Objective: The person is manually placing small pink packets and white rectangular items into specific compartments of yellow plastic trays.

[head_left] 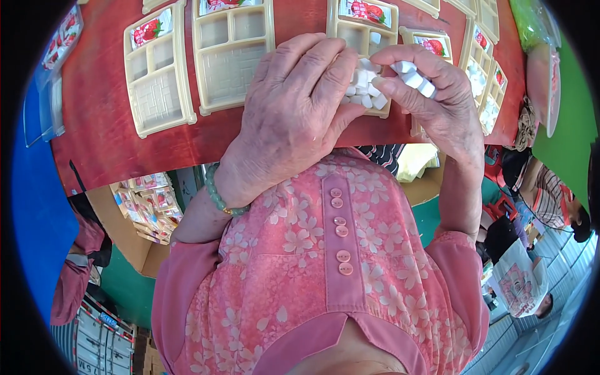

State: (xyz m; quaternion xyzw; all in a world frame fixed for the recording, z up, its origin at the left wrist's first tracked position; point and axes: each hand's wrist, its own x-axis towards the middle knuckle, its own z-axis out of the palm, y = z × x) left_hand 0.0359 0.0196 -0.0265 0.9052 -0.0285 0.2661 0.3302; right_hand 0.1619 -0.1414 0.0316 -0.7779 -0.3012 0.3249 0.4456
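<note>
Small white cubes fill the large compartment of a cream plastic tray in front of me. Another white cube shows in one of its small compartments, and a strawberry-printed sachet lies in its top one. My left hand lies over the left side of this tray, fingers stretched out, thumb beside the cubes; its palm is hidden. To the right, my right hand is closed on several white cubes, held between thumb and fingers just over the tray's right edge.
Two cream trays with sachets and bare lower compartments stand left on the red table. More trays, some with white cubes, stand at the right. A cardboard box of packed trays sits below the table edge. People are at the right.
</note>
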